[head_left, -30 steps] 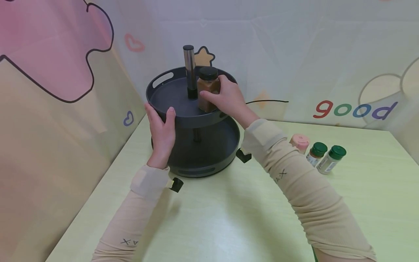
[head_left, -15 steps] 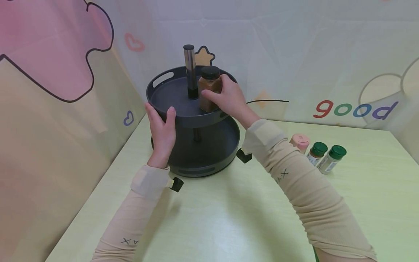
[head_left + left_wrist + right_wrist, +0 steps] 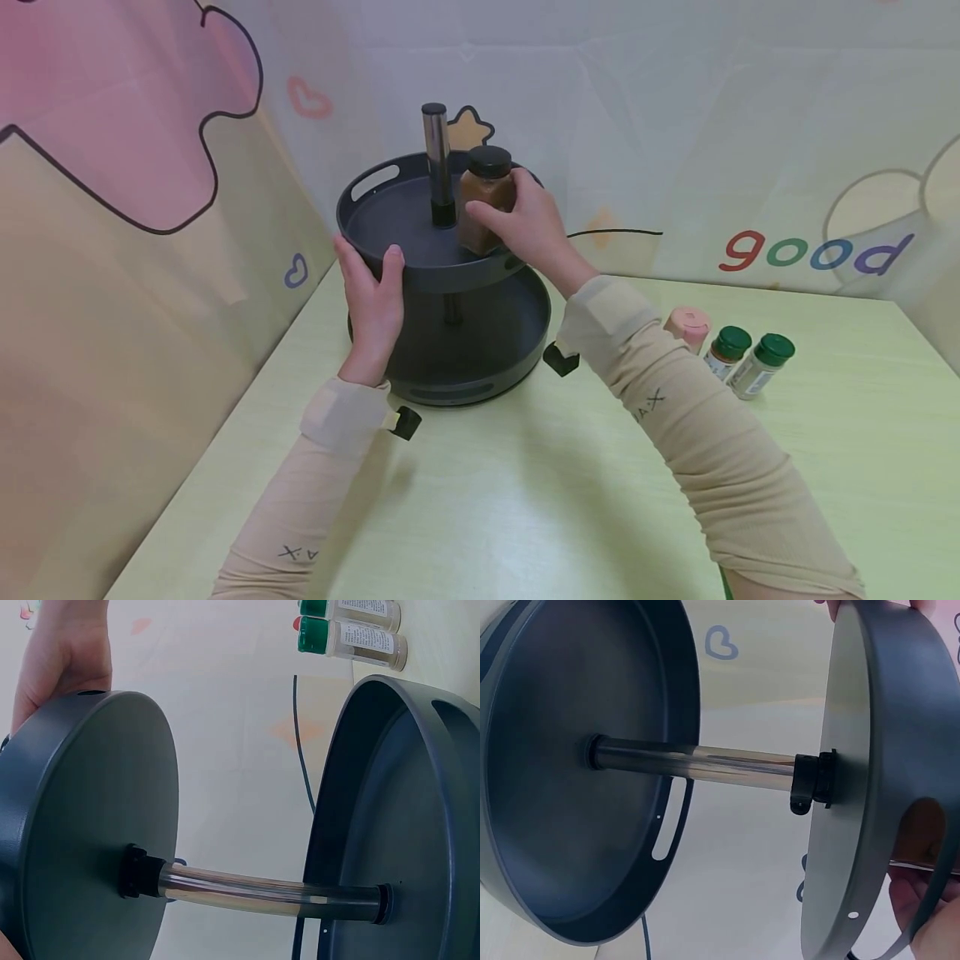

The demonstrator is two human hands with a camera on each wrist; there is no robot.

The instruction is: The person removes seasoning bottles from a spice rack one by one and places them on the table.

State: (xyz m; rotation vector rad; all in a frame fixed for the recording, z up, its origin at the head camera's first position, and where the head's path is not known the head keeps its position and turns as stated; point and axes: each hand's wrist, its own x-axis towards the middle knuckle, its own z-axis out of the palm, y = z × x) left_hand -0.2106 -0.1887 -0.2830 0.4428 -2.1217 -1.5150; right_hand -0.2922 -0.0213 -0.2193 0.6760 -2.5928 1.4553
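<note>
My right hand [image 3: 528,221] grips a brown-filled glass jar [image 3: 487,196] with a black lid, thumb on its near side. The jar is slightly tilted, with its base low inside the right side of the dark grey upper tray [image 3: 390,200]; whether it touches the tray floor I cannot tell. My left hand [image 3: 371,304] rests against the tray's outer left rim, thumb and fingers extended and spread. The lower tray [image 3: 480,387] stands on the table beneath. In the right wrist view, the jar [image 3: 922,832] shows brown through the tray's handle slot.
A metal post [image 3: 437,158] rises from the middle of the upper tray. On the table [image 3: 510,500], right of the rack, stand a pink-lidded container [image 3: 688,325] and two green-capped spice bottles [image 3: 761,367], partly behind my right sleeve. A printed backdrop [image 3: 675,125] closes off the back.
The jar has moved slightly right and up in my right hand and tilts a little more. My left hand stays at the tray rim.
</note>
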